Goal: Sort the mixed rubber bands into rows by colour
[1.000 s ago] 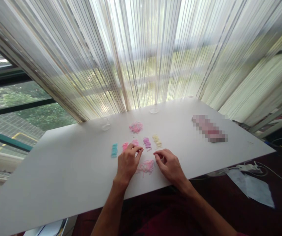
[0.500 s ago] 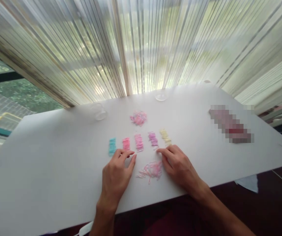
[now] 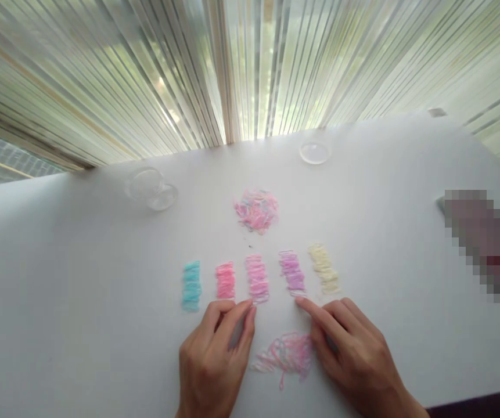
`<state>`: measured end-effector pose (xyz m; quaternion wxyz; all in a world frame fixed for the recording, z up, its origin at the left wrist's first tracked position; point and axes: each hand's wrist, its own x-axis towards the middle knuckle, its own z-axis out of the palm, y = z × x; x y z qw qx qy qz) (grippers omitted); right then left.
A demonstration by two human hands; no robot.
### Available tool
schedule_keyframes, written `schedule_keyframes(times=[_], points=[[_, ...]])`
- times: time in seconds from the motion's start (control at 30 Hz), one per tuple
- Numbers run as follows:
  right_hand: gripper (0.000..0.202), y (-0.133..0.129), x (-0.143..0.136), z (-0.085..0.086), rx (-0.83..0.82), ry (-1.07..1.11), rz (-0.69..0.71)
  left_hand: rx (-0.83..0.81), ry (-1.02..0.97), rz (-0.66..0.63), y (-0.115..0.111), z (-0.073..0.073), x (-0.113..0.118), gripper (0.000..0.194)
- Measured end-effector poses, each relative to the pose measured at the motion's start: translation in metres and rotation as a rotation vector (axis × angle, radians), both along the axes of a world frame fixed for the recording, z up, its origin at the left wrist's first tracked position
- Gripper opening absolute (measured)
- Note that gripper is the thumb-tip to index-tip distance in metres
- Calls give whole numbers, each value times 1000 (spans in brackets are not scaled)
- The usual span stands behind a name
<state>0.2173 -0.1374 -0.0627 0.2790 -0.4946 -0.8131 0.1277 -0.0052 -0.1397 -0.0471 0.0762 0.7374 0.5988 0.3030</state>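
Observation:
Small elastic bands lie on a white table point(image 3: 79, 278), sorted by colour into short rows. My left hand point(image 3: 217, 354) pinches thumb and index finger together at the near end of the light pink row point(image 3: 257, 278), a thin pale band at the fingertips. My right hand point(image 3: 354, 348) has its index finger stretched out, its tip at the lowest band of the purple row point(image 3: 292, 270); the other fingers are loosely curled and hold nothing visible. Between the hands lies a loose pile of mixed bands point(image 3: 291, 354). Flanking rows are turquoise point(image 3: 191, 285), bright pink point(image 3: 226, 281) and yellow point(image 3: 323, 268).
Beyond the rows sits a second mixed heap of bands point(image 3: 257, 210). Clear round containers point(image 3: 162, 197) stand at the back left, and a clear dish point(image 3: 315, 152) at the back. A blurred-out flat object point(image 3: 485, 244) lies on the right. Strip curtains point(image 3: 250, 69) hang behind the table.
The view has moved closer and tilted down. My left thumb and index finger have come together at the light pink row. My right index finger stays at the purple row's near end.

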Motion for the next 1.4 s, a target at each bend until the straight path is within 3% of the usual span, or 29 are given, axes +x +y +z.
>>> schedule_keyframes(times=[0.37,0.57,0.93,1.13,1.4], points=[[39,-1,1,4,-39,1,-6,-47,58,-37,0,-2,-2,11],[36,1,0,10,-68,110,11,-58,-16,-55,0,3,0,7],[18,7,-3,39,-207,407,119,14,-30,-292,-12,25,-1,13],[16,10,-4,34,-221,421,138,-13,-65,-326,-11,19,0,18],[24,13,5,18,-55,190,-88,26,36,-207,-5,11,-3,15]])
